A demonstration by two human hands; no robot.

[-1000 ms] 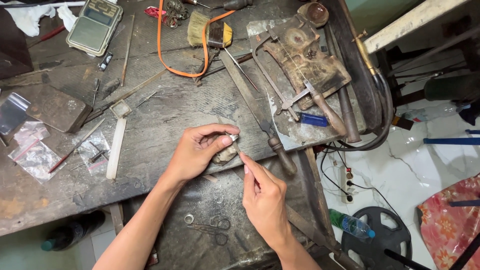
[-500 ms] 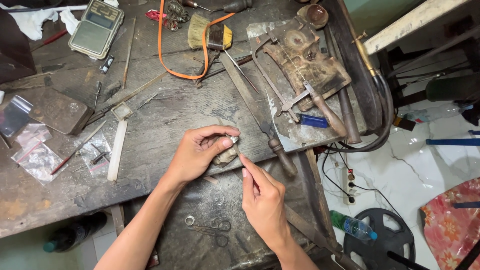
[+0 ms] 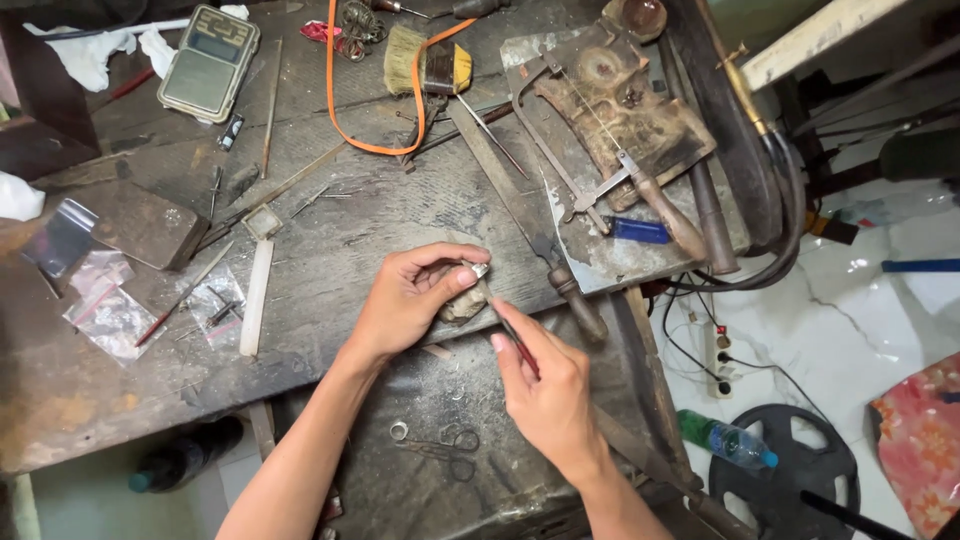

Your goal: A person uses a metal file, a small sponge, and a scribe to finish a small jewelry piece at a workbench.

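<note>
Your left hand (image 3: 405, 305) was curled around a small grey lump (image 3: 462, 303) at the front edge of the desk (image 3: 330, 240), thumb and fingers pinching a small piece of metal (image 3: 478, 270) on top of it. Your right hand (image 3: 545, 385) was closed on a thin red-handled tool (image 3: 515, 340), held like a pen, with its tip meeting the small metal piece just beside your left thumb. Both hands worked over the spot where the desk's front edge gave way to a lower dusty tray (image 3: 470, 470), and on that tray lay a small ring (image 3: 398, 430) and a pair of small scissors (image 3: 445, 440).

Just right of your hands, a long file (image 3: 520, 215) with a wooden handle ran back across the desk. Beyond it, near the right edge, a small saw (image 3: 590, 165) lay across a worn block (image 3: 625, 110), with a blue lighter (image 3: 640, 231) near its handle. Toward the back edge sat a brush (image 3: 425, 62) and an orange strap (image 3: 370, 90); a pocket scale (image 3: 208, 62) lay in the back left corner. Along the left part of the desk were a white stick (image 3: 255, 300) and some clear plastic bags (image 3: 110, 310).
</note>
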